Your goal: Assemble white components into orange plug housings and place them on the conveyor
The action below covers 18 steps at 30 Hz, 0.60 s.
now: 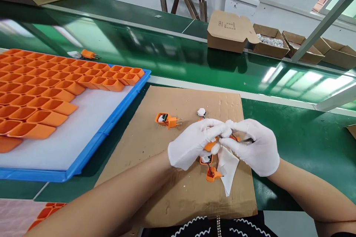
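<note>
In white gloves, my left hand [198, 140] grips a small orange plastic housing [210, 144] above a cardboard sheet [167, 166]. My right hand [251, 146] meets it at the fingertips, its thumb and fingers closed around an orange plug [235, 138] with a dark wire. A slim dark-ended piece [247, 140] sticks out beside that plug; whether it is a pin or a tool I cannot tell. Beneath the hands lie a white cloth [228, 172] and another orange housing with a wired plug [213, 174]. Left of them rests an open housing with its plug [168, 120].
A blue-rimmed tray [111, 126] with rows of orange housings [41, 100] stands on the left. Behind runs a shiny green conveyor belt [172, 59]. Cardboard boxes [230, 33] line the far side, and a metal post [319, 22] slants at right.
</note>
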### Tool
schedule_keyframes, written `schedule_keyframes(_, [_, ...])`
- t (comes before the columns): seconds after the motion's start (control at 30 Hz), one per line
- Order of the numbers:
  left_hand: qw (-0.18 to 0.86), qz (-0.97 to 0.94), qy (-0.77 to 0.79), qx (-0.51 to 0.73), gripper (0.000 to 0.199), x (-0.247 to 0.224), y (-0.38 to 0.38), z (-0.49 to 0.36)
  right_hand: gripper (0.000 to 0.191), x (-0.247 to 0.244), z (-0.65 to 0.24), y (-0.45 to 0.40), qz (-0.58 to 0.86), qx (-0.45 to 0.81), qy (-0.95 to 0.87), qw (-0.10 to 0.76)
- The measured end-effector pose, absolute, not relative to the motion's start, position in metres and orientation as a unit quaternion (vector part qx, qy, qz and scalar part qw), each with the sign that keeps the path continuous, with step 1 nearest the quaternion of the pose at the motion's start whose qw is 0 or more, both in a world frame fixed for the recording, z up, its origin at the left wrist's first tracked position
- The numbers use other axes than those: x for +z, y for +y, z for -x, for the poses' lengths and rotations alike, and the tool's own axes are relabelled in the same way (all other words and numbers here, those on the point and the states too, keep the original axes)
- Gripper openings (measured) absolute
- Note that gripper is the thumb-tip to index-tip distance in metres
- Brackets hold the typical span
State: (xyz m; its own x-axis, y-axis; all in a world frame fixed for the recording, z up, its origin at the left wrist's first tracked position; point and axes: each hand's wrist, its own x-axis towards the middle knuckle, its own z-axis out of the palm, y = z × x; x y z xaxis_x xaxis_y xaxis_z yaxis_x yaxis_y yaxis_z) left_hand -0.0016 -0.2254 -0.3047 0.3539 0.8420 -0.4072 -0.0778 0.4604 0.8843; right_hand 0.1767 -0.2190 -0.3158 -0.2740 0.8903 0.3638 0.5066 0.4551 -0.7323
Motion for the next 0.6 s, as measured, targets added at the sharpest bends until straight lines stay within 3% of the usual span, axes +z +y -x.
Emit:
schedule_keyframes(0.2, [0.742,-0.398,0.447,0.303,0.040,-0.306,-0.219,0.010,0.041,-0.318,-0.182,-0.216,0.444,0.261,-0.766,0.384])
schedule_keyframes(0.5, [0.757,-0.399,0.446,0.261,0.034,-0.316,-0.214,0.013,0.027,-0.310,-0.192,-0.213,0.429,0.420,-0.740,0.305])
schedule_keyframes(0.6, [0.754,-0.392,0.460,0.257,0.035,-0.313,-0.214,0.011,0.034,-0.311,-0.187,-0.215,0.466,0.382,-0.730,0.322])
